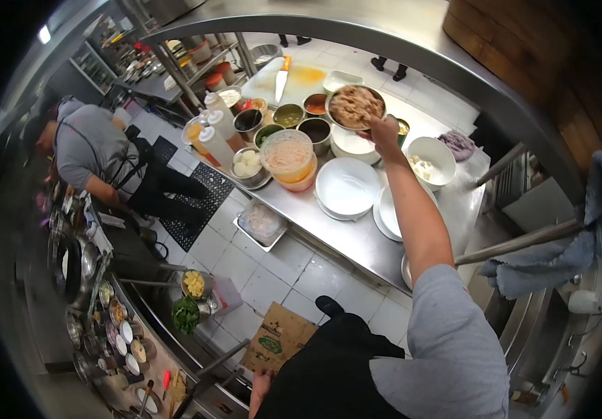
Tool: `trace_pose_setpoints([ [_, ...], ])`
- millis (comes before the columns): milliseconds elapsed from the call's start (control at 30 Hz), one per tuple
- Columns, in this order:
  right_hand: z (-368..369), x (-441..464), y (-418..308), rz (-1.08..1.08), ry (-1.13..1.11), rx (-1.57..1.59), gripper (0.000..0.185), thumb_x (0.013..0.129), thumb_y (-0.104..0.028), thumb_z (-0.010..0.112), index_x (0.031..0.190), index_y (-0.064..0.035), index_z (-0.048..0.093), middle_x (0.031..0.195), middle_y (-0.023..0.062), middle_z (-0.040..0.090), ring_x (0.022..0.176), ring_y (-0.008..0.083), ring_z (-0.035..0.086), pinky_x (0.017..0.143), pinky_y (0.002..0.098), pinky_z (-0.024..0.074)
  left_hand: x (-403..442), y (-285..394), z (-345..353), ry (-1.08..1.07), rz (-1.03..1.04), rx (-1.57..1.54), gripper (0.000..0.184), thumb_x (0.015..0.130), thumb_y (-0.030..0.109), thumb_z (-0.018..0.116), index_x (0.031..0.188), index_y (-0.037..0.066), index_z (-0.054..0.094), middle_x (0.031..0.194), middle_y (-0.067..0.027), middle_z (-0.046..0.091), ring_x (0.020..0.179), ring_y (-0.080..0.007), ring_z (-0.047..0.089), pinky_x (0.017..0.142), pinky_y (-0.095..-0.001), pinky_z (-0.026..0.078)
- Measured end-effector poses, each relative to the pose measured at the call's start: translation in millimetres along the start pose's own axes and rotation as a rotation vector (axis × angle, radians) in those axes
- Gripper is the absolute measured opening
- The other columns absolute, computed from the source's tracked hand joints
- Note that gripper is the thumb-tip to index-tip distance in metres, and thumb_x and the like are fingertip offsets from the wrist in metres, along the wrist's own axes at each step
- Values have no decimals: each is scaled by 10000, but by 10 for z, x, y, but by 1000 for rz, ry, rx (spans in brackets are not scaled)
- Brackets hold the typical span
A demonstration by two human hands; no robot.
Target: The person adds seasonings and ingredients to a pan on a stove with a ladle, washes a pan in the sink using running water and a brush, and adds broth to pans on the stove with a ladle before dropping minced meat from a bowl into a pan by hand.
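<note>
My right hand (384, 135) reaches out over the steel counter, closed on the rim of a metal bowl (331, 114). Shredded, light brown meat (357, 106) fills the bowl. Below it stands a stack of white bowls (354, 145). Low in the view, my left hand (262, 384) grips the bottom edge of a flat brown cardboard piece (278, 340) with green print; part of that hand is cut off from sight. Beside the raised bowl are metal containers of red sauce (315, 105) and green sauce (288, 115).
White plates (347, 187), a plastic tub (287, 151), squeeze bottles (216, 143) and a bowl of eggs (247, 165) crowd the steel counter (454, 209). A knife (282, 82) lies on a cutting board. To the left a co-worker (98, 143) bends over the stove side. A shelf edge (357, 29) runs overhead.
</note>
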State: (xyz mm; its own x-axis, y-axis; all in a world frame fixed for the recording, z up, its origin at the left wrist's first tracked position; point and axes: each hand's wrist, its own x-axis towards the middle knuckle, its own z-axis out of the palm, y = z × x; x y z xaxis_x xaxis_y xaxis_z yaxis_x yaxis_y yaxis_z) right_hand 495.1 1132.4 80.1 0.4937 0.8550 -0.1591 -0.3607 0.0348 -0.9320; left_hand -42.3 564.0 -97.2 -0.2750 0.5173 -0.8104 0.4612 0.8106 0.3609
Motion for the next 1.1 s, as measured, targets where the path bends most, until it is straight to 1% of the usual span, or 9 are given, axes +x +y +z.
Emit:
trace_pose_setpoints([
  [133,-74,-357,-208,-52,-259,-13,253,924,-73,602,1037,120,482,890,231,667,646,290,727,531,333,631,-210,519,-83,-55,68,-305,276,1025,227,571,1006,-32,664,821,-97,699,719,-192,676,678,-327,538],
  [333,-160,-1479,-369,62,-468,-300,263,920,-122,631,1085,61,541,842,193,683,574,263,707,495,322,600,-225,1068,-244,-158,366,-605,350,1053,287,544,1203,-28,577,1047,-150,684,935,-257,689,787,-389,569],
  [567,-313,-3454,678,390,-832,-298,187,918,-78,599,1076,7,549,777,148,685,535,222,691,434,318,576,-941,1422,-391,-313,651,-947,438,1057,373,519,1212,-36,549,1158,-175,639,1095,-304,661,881,-456,584],
  [667,-314,-4316,1044,511,-955,-315,180,902,-35,588,1070,5,536,721,119,671,527,201,685,438,308,562,-1224,1137,-372,-266,652,-1127,382,1051,339,540,1199,-14,550,1107,-135,634,1054,-268,665,826,-431,608],
  [767,-286,-5043,1416,627,-1053,-328,159,924,-61,591,1052,2,519,729,116,664,530,206,684,456,310,569,-1288,509,-388,10,418,-1003,283,1025,272,586,1141,14,573,1001,-74,642,898,-182,663,730,-354,594],
  [867,-57,-5623,1331,645,-1260,-419,164,944,-98,629,1016,-8,511,741,109,670,603,190,701,506,302,586,-1564,-66,-494,242,371,-992,145,994,158,581,1023,19,606,806,-2,624,574,-50,535,500,-212,438],
  [933,126,-5776,1198,668,-1412,-557,223,936,-112,678,1070,-5,535,862,153,688,664,233,713,600,320,607,-1719,-450,-416,346,367,-1105,127,979,102,553,1016,-5,612,784,-9,615,560,-48,517,491,-218,424],
  [1000,535,-6079,813,-310,-1597,-1063,313,900,-84,701,1172,-15,563,1069,176,678,828,279,717,704,367,605,-1803,-966,-387,429,410,-1223,143,972,61,522,1031,-34,611,834,-40,647,608,-68,585,525,-243,504],
  [1100,1017,-6625,839,-872,-1850,-593,515,778,-95,755,1260,-26,585,1263,141,625,1127,301,602,906,407,520,-2175,-1244,-438,635,389,-1363,121,934,26,546,815,22,566,751,12,584,627,-44,539,527,-223,457],
])
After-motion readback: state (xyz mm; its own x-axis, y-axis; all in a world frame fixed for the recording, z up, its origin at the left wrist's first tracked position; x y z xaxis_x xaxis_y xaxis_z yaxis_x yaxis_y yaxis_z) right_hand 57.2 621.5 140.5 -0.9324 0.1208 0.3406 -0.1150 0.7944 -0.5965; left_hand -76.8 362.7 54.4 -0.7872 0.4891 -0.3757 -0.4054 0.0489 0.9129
